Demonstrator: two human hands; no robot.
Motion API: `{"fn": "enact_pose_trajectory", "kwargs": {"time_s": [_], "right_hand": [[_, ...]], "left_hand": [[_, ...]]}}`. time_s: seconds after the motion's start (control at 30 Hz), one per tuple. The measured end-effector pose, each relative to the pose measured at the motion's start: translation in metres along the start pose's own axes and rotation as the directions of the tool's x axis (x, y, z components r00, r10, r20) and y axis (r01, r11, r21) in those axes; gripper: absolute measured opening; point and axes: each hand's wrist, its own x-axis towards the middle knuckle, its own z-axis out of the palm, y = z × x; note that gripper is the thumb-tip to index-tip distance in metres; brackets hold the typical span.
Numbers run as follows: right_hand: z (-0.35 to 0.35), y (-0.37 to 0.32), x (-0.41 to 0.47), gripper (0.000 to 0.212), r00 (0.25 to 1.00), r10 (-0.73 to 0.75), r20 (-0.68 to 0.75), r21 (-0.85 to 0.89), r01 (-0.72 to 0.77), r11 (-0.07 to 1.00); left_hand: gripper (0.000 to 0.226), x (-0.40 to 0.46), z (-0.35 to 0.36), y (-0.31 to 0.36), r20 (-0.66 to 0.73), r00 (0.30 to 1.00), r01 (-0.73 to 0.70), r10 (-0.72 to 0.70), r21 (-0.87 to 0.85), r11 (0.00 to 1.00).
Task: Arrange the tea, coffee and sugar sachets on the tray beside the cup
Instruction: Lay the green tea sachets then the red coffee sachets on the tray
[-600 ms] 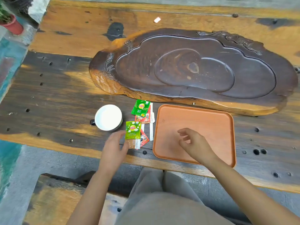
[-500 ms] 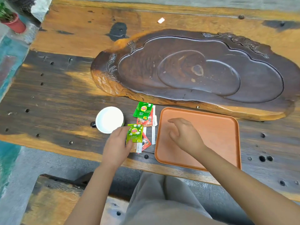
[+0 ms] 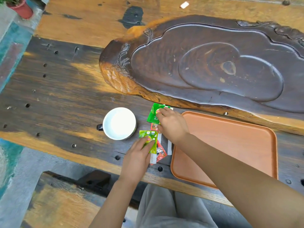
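Observation:
A white cup point(image 3: 119, 123) stands on the wooden table, left of an orange tray point(image 3: 230, 145) that holds nothing. Between them lies a small heap of sachets. My left hand point(image 3: 137, 159) rests its fingers on the near green tea sachet point(image 3: 148, 137), which overlies a red sachet point(image 3: 160, 153) and white sugar sticks point(image 3: 169, 148). My right hand point(image 3: 171, 123) lies over the far green tea sachet point(image 3: 153, 113), fingertips pressed on it, and partly covers a second red sachet point(image 3: 153, 126). Whether either hand grips its sachet is not visible.
A large dark carved wooden tea board point(image 3: 213, 66) fills the table behind the tray. A red plant pot point(image 3: 21, 9) stands off the table's far left corner. The table's front edge runs just below the sachets, with my lap under it.
My right hand left the tray and moved left onto the far green sachet. My left hand slid forward onto the near green sachet. The camera moved closer.

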Motion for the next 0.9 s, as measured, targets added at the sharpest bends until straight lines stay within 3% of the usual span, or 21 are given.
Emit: {"fn": "enact_pose_trajectory", "kwargs": {"time_s": [0.13, 0.23, 0.3, 0.4, 0.47, 0.57, 0.67, 0.9], "right_hand": [[0.012, 0.002, -0.005, 0.035, 0.986, -0.074, -0.148, -0.011, 0.073, 0.997], [0.007, 0.006, -0.012, 0.023, 0.970, -0.086, -0.227, 0.104, 0.112, 0.988], [-0.007, 0.008, -0.019, 0.014, 0.943, 0.015, -0.333, 0.253, 0.074, 0.965], [-0.036, 0.016, -0.049, 0.020, 0.819, 0.220, -0.531, 0.462, 0.062, 0.885], [-0.048, 0.027, -0.078, 0.023, 0.753, 0.299, -0.586, 0.484, 0.029, 0.875], [-0.038, 0.052, -0.118, 0.022, 0.706, 0.387, -0.593, 0.456, -0.102, 0.884], [-0.017, 0.069, -0.144, 0.022, 0.728, 0.392, -0.562, 0.390, -0.184, 0.902], [0.014, 0.079, -0.167, 0.023, 0.816, 0.263, -0.515, 0.238, -0.159, 0.958]], "left_hand": [[0.035, -0.004, -0.005, 0.002, -0.040, 0.999, -0.008, 0.008, 0.002, 1.000], [0.034, -0.006, -0.015, 0.006, -0.066, 0.998, 0.015, -0.018, -0.045, 0.999], [0.035, -0.008, -0.026, 0.011, -0.148, 0.989, 0.015, -0.023, -0.059, 0.998], [0.032, -0.020, -0.040, 0.025, -0.337, 0.940, 0.022, -0.059, -0.113, 0.993], [0.033, -0.026, -0.039, 0.042, -0.395, 0.917, -0.003, -0.054, -0.141, 0.990], [0.039, -0.015, -0.019, 0.067, -0.353, 0.935, -0.087, 0.034, -0.135, 0.987], [0.031, 0.012, 0.008, 0.085, -0.287, 0.950, -0.162, 0.123, -0.114, 0.980], [0.032, 0.048, 0.043, 0.101, -0.186, 0.961, -0.222, 0.204, -0.083, 0.971]]}}
